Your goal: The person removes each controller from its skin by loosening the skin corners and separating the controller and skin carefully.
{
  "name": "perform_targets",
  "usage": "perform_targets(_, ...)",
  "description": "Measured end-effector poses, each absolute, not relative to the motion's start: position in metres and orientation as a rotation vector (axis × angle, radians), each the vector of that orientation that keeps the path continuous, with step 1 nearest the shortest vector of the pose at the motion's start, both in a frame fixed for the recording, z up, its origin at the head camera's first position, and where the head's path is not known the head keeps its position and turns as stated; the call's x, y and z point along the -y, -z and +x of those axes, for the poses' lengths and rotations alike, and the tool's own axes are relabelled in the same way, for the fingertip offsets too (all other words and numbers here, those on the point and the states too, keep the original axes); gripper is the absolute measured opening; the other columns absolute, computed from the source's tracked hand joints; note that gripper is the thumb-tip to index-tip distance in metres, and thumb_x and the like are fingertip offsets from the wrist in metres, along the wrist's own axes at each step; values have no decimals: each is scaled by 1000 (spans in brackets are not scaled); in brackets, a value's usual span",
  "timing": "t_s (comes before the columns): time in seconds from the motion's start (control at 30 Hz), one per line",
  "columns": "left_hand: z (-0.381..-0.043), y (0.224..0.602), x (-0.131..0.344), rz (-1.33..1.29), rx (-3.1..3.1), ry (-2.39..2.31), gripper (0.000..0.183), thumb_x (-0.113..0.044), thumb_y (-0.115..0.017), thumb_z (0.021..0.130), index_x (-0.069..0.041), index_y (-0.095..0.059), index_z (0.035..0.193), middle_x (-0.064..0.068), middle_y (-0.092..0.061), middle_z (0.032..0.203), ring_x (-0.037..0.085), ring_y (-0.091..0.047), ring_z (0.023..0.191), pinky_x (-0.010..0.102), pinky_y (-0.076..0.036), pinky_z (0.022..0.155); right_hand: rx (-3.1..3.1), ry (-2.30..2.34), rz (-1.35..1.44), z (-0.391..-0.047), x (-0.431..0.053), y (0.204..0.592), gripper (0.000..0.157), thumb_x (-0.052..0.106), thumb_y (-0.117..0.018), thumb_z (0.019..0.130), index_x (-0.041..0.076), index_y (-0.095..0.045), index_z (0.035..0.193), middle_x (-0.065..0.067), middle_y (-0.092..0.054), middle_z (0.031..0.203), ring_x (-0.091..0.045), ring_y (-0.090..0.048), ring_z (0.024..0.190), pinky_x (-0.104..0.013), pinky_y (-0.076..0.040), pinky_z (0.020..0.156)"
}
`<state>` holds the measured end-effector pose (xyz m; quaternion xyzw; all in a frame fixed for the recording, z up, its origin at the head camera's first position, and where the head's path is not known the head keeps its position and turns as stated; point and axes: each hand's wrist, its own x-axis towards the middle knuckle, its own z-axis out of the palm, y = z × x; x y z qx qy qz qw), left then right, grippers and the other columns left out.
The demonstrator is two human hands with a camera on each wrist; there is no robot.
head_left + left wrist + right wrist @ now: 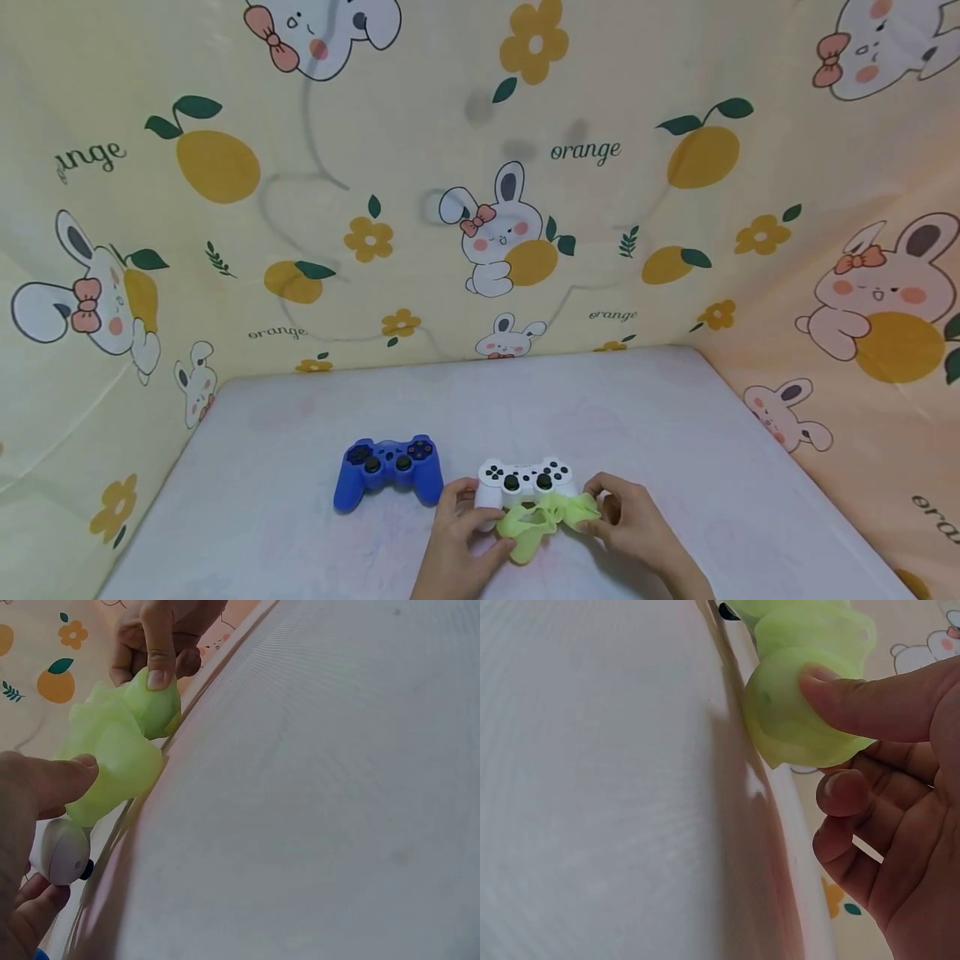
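A white game controller [525, 477] lies on the table with its thumbsticks up, partly hidden by a limp, translucent green silicone controller cover [542, 518]. My left hand [467, 537] pinches the cover's left part with the thumb, while other fingers touch the controller's left handle [64, 851]. On the opposite side, my right hand [633, 518] pinches the right end of the cover, thumb on its rounded handle pocket [795, 712]; the other fingers curl beneath. Whether the controller's right handle sits inside that pocket I cannot tell.
A blue game controller [390, 471] lies to the left of the white one. Both rest on a pale table [285, 467]. Cream fabric walls [420, 125] printed with rabbits and oranges enclose the table at the back and sides.
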<state>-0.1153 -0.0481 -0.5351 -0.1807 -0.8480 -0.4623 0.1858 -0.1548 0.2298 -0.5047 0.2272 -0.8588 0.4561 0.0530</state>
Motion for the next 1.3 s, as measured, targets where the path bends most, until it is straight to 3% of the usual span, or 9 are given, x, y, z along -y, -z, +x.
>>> perform_targets(0.43,-115,537,45,-485,2388,1249,23,-30,-87,74,-23,-76,93,8,-41,134,22,-49,112,46,-46,92,2700,-1406,602,-153,-230,502,32,10,-87,70,12,-63,91,8,-44,53,-2,-38,45,-22,-35,40)
perform_targets(0.8,-113,534,42,-452,2417,1306,24,-31,-88,72,-27,-75,91,8,-38,137,22,-46,113,48,-45,92,2721,-1416,563,-152,-228,500,30,1,-83,71,11,-62,90,11,-41,51,-1,-36,43,-20,-32,39)
perform_targets(1.03,-111,531,39,-415,2444,1322,23,-30,-88,71,-27,-75,89,9,-36,137,22,-45,113,48,-44,92,2728,-1481,531,-152,-226,498,28,-4,-79,74,8,-61,91,5,-56,65,-1,-40,43,-21,-35,39)
perform_targets(1.3,-111,529,39,-382,2493,1351,20,-32,-87,73,-28,-75,89,8,-34,139,23,-43,114,49,-43,92,2740,-1452,520,-153,-226,498,26,-7,-77,75,9,-62,89,0,-63,80,-5,-48,46,-23,-40,41)
